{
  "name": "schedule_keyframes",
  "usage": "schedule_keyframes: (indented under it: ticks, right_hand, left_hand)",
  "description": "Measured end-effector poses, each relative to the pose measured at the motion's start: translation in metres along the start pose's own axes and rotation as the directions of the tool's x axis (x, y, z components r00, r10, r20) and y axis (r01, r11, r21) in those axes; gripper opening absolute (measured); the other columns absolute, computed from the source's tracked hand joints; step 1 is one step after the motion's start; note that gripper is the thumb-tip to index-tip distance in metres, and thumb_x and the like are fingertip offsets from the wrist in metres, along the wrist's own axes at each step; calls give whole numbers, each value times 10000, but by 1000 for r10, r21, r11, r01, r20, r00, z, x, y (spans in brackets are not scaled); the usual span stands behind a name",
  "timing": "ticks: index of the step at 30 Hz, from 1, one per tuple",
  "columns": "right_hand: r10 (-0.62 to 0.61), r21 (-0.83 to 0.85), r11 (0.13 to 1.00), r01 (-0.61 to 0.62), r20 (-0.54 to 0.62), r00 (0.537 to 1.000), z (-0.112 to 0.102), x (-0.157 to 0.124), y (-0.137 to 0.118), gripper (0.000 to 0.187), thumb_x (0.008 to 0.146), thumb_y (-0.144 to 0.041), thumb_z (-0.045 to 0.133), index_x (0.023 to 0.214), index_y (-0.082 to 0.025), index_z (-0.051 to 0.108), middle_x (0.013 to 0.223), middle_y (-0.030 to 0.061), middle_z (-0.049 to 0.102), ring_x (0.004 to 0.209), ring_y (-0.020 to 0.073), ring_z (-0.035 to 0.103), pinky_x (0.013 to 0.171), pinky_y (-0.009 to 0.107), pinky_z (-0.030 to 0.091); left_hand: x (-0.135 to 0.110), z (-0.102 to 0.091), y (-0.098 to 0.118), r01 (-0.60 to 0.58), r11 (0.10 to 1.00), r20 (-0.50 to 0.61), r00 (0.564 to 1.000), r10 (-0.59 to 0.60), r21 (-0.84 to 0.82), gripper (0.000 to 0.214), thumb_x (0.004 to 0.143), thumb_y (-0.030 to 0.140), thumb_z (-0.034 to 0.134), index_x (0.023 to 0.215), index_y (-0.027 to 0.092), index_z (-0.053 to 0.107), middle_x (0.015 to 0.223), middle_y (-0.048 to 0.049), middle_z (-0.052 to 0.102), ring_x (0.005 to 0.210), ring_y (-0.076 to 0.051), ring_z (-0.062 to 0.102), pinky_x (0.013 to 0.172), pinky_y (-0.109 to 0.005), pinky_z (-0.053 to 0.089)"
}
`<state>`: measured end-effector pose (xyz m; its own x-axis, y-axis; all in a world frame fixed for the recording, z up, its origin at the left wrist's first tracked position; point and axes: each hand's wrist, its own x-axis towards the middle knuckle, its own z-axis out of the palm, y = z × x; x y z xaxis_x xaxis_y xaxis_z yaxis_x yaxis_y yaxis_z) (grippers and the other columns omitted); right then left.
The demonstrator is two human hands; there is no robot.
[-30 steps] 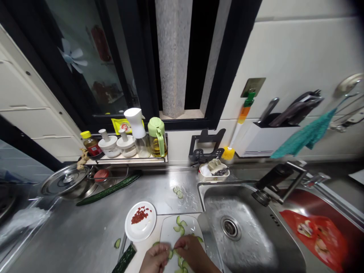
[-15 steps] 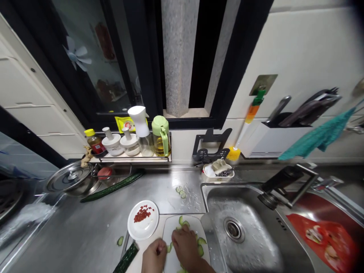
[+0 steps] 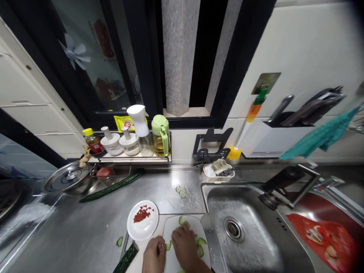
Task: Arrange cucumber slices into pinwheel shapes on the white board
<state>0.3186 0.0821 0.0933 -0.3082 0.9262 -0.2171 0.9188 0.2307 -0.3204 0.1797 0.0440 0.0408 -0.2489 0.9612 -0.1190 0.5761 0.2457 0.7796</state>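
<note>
A white plate [image 3: 169, 262] with rounded corners lies at the bottom middle, bearing several thin cucumber slices [image 3: 201, 241] with green rims. My left hand [image 3: 153, 254] is at its left edge, thumb and finger pinched at a curled cucumber slice [image 3: 168, 246]. Over the plate, my right hand [image 3: 185, 246] is closed, fingers together and bent down on slices near the far side; what lies under the fingertips is partly hidden. A cut cucumber [image 3: 126, 258] lies left of my left hand. A round white dish [image 3: 148, 230] of small red berries stands just beyond it.
Right of the plate is a steel sink [image 3: 241, 212]; a red bag [image 3: 327, 239] lies in the far basin. A whole cucumber [image 3: 112, 187] lies below the condiment rack [image 3: 133, 159]. Stray slices [image 3: 181, 192] rest on the wet counter, and another slice [image 3: 120, 241] lies left.
My left hand has shifted very slightly, and the curled slice beside its fingertips shows a little more. My right hand stays nearly in place. The whole view has moved slightly.
</note>
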Motion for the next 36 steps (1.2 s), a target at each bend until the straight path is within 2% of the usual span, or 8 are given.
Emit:
schedule_keyframes:
  ticks: [4, 8, 14, 17, 22, 28, 33, 36]
  right_hand:
    - [11, -4, 1000, -12, -60, 998, 13, -1, 4, 198, 909, -177, 480, 922, -208, 675, 1061, 65, 696, 1136, 304, 560, 862, 434, 441]
    - [-24, -12, 1000, 22, -154, 988, 34, -4, 11, 156, 890, -203, 538, 835, -222, 683, 962, 31, 711, 1057, 277, 597, 830, 416, 449]
    - [-149, -75, 988, 131, -345, 926, 63, -10, 24, 27, 798, -221, 674, 801, -247, 670, 847, 5, 698, 957, 263, 613, 748, 387, 446]
    - [-205, -118, 978, 171, -408, 890, 66, -11, 27, 80, 757, -186, 701, 786, -235, 646, 830, 2, 686, 947, 259, 602, 738, 371, 423]
    - [-250, -147, 968, 205, -469, 847, 64, -13, 28, 123, 725, -166, 705, 765, -234, 611, 805, -13, 668, 940, 242, 576, 730, 354, 367]
    - [-218, -55, 971, 232, -598, 771, 65, -24, 36, 197, 645, -164, 713, 755, -250, 574, 790, -34, 650, 930, 219, 538, 725, 342, 316]
    - [-190, -44, 978, 202, -576, 795, 68, -41, 42, 189, 665, -176, 722, 740, -249, 565, 799, -48, 658, 961, 204, 551, 761, 323, 346]
    - [-205, -91, 978, 188, -593, 779, 72, -48, 42, 208, 652, -207, 750, 740, -255, 567, 778, -62, 661, 920, 204, 579, 735, 314, 365]
  left_hand:
    - [-2, 0, 0, 13, 997, -44, 999, -17, -72, 204, 773, 352, 493, 764, 208, 637, 705, -25, 616, 684, -172, 574, 704, -273, 462]
    - [-3, 0, 1, 20, 995, -58, 998, -26, -100, 194, 763, 369, 505, 740, 217, 624, 692, -7, 612, 665, -160, 565, 681, -256, 460]
    - [1, -1, -7, 30, 997, -19, 999, -31, -70, 186, 755, 359, 504, 693, 220, 612, 675, -9, 620, 661, -157, 571, 678, -246, 454]
    - [3, -1, -10, 43, 997, 46, 998, -40, -67, 188, 740, 374, 526, 702, 219, 625, 677, -11, 625, 660, -163, 578, 673, -250, 462]
    - [1, 1, -9, 79, 992, -9, 997, -80, -95, 216, 740, 395, 523, 729, 214, 641, 668, 1, 625, 646, -157, 579, 661, -243, 455]
    - [2, -19, -20, 195, 980, 13, 981, -194, -48, 310, 766, 417, 474, 844, 199, 680, 723, -17, 692, 677, -173, 624, 665, -253, 460]
    - [-1, -29, -35, 236, 966, 8, 971, -239, 108, 303, 723, 332, 510, 921, 183, 684, 834, -58, 718, 778, -199, 670, 744, -265, 472]
    - [-2, -25, -35, 210, 963, 36, 975, -219, 166, 290, 723, 286, 516, 928, 163, 680, 877, -88, 712, 821, -206, 669, 787, -265, 469]
